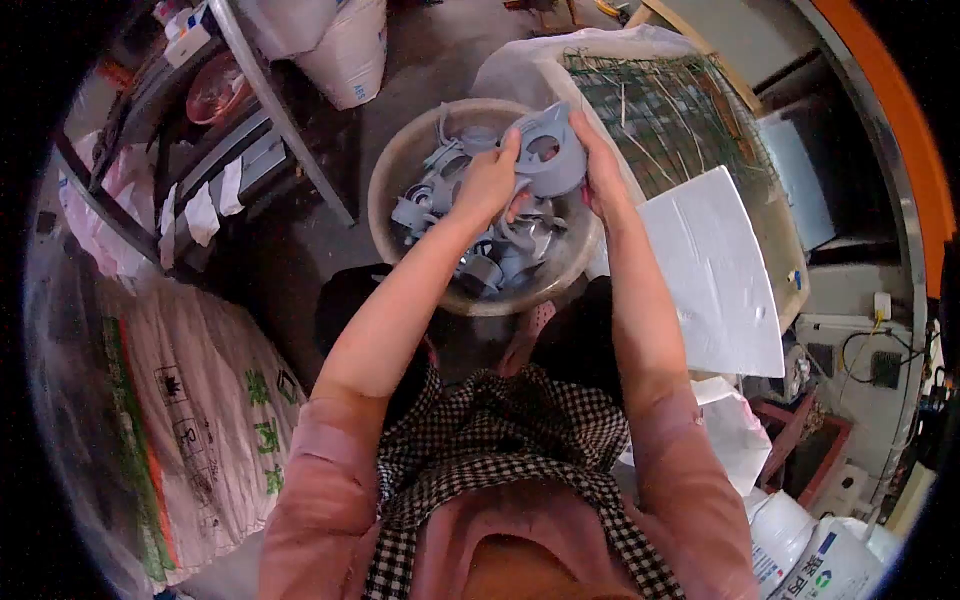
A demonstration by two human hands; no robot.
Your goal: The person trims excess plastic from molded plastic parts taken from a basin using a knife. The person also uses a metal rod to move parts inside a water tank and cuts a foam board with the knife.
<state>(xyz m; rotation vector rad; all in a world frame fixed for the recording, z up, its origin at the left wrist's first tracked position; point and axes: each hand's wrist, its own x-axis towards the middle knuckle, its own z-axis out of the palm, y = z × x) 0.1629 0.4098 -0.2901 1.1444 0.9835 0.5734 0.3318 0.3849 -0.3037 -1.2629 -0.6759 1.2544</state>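
Observation:
A grey plastic jug-shaped part (560, 172), with a round opening and a pointed lip, is held up between my two hands. My left hand (488, 182) is closed on its left side, the thumb up along the edge and some fingers hidden behind it. My right hand (600, 168) presses against its right side, fingers wrapped at the far edge. Directly beneath is a round tub (385, 170) holding several similar grey parts (482, 272), some with loop handles, lying jumbled. The held part hides some of the tub's right side.
A wire-mesh grid (660, 120) lies at the right in a pale frame, beside a white board (715, 270). A metal rack (290, 110) stands left, above large woven sacks (210, 420). Printed bags (820, 560) sit at the lower right.

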